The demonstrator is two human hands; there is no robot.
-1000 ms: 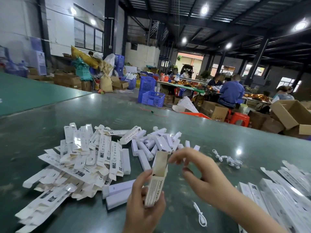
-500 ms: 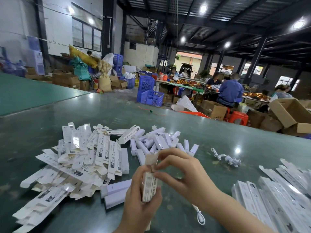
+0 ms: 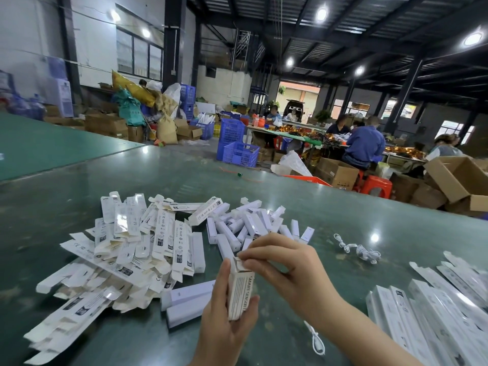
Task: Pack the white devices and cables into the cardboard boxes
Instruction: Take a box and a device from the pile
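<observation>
My left hand (image 3: 224,320) grips a narrow white printed carton (image 3: 240,291) upright over the green table (image 3: 290,202). My right hand (image 3: 287,268) pinches the flap at the carton's top end. A heap of flat unfolded cartons (image 3: 132,249) lies to the left. Loose white stick devices (image 3: 248,223) are piled behind my hands, and two more devices (image 3: 187,302) lie beside my left wrist. A coiled white cable (image 3: 359,250) lies to the right, another cable (image 3: 315,340) under my right forearm.
Filled white cartons (image 3: 433,320) lie in rows at the right edge. Beyond the table stand an open brown cardboard box (image 3: 456,178), blue crates (image 3: 239,151), red stools (image 3: 376,186) and seated workers (image 3: 365,143) at a far bench.
The carton's open top flap has been folded down. My right hand has moved from above the open end onto the flap, and both hands have drawn closer together.
</observation>
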